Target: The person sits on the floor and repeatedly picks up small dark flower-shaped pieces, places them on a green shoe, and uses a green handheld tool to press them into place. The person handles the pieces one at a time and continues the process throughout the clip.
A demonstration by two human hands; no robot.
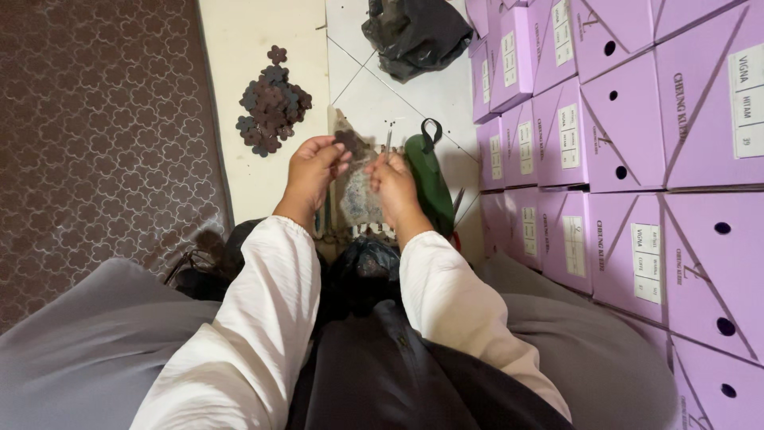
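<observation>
The small dark flower-shaped piece (347,141) sat just above frame centre, pinched between the thumb and fingertips of the left hand (313,169). At its three o'clock, the right hand (394,185) pinched a thin metal tool (389,140), possibly a needle, pointing upward. Between the hands lay a mottled cloth (360,199). At eleven o'clock a heap of similar dark flower pieces (272,102) rested on the pale floor. Lilac boxes (621,135) stacked at three o'clock. With fingers so close, the point could likely prick the left thumb, or the piece slip.
</observation>
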